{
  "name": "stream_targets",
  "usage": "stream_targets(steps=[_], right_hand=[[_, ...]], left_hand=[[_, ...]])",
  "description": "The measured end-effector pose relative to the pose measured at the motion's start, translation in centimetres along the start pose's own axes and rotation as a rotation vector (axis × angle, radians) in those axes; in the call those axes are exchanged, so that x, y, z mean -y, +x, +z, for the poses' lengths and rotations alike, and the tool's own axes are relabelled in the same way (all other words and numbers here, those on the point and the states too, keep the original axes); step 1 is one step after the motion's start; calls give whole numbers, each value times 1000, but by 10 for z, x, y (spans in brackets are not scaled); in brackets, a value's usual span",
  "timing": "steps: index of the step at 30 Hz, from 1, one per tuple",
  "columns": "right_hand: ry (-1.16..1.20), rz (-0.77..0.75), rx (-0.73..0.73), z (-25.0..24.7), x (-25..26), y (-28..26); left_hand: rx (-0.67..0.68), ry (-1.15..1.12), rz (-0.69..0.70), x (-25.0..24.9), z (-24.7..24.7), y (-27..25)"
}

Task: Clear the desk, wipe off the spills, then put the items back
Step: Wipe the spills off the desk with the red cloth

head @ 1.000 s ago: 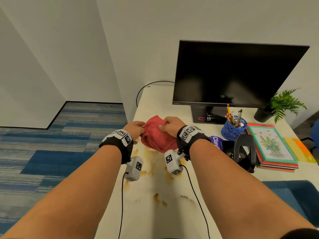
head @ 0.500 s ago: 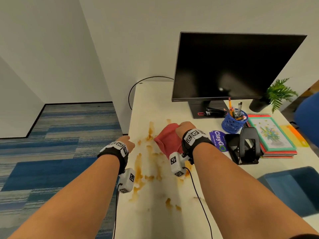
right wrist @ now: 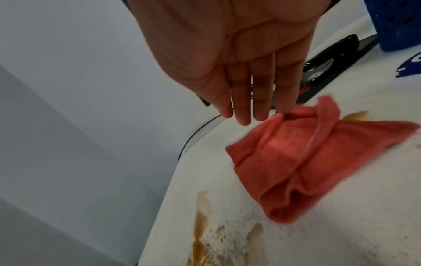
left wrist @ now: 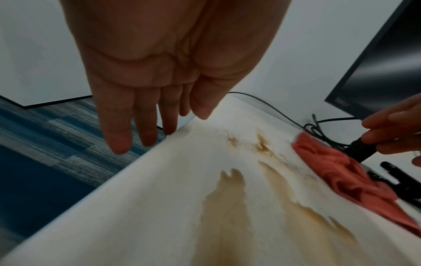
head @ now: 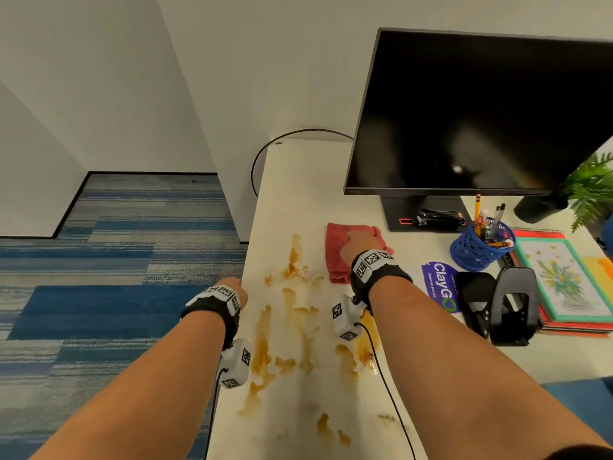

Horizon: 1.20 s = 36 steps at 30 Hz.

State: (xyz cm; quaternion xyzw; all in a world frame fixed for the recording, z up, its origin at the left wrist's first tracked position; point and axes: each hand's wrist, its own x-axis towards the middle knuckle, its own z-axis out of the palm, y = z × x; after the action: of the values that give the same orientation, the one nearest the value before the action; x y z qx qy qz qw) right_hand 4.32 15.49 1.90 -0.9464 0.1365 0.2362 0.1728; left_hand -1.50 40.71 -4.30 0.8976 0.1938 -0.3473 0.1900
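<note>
Desk (head: 298,194) — cloth (head: 336,257) now flat (spills (head: 298,330) beside); right hand (head: 360,245) grip released, left hand (head: 237,290) slack.

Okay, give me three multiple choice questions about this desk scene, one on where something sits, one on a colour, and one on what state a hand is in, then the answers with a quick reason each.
1. Where does the cloth lie?
A. On the carpet
B. On the desk, in front of the monitor's left part
C. On top of the notebooks

2. What colour is the pen cup?
A. Blue
B. Yellow
C. White

3. How is the left hand?
A. Gripping the cloth
B. Clenched in a fist
C. Empty, with fingers straight, over the desk's left edge

Answers:
1. B: the head view shows it on the white top beside the brown spill, under the right hand.
2. A: the mesh cup holding pencils is blue.
3. C: the left wrist view shows extended fingers holding nothing.
</note>
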Motion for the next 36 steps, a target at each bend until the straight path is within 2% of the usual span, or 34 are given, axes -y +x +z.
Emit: stream_targets(steps=[6, 12, 15, 21, 24, 26, 32, 34, 36], right_hand=[[-269, 58, 205, 37, -6, 37], [-258, 50, 188, 40, 19, 62], [-282, -75, 215, 50, 45, 70], [-447, -488, 263, 94, 98, 44], [-477, -557, 269, 104, 93, 41], [-453, -528, 238, 96, 77, 47], [-337, -69, 133, 64, 32, 78], [-295, -32, 152, 58, 39, 81], [-254, -103, 187, 58, 54, 72]], left_hand=[[1, 39, -4, 3, -3, 7], [-38, -5, -3, 6, 1, 14], [-22, -52, 6, 11, 2, 18], [-50, -122, 22, 16, 4, 20], [-49, -131, 17, 15, 3, 21], [-59, -87, 25, 13, 1, 21], [-69, -32, 31, 12, 2, 19], [-76, -41, 31, 12, 3, 20], [-85, -51, 28, 12, 5, 21]])
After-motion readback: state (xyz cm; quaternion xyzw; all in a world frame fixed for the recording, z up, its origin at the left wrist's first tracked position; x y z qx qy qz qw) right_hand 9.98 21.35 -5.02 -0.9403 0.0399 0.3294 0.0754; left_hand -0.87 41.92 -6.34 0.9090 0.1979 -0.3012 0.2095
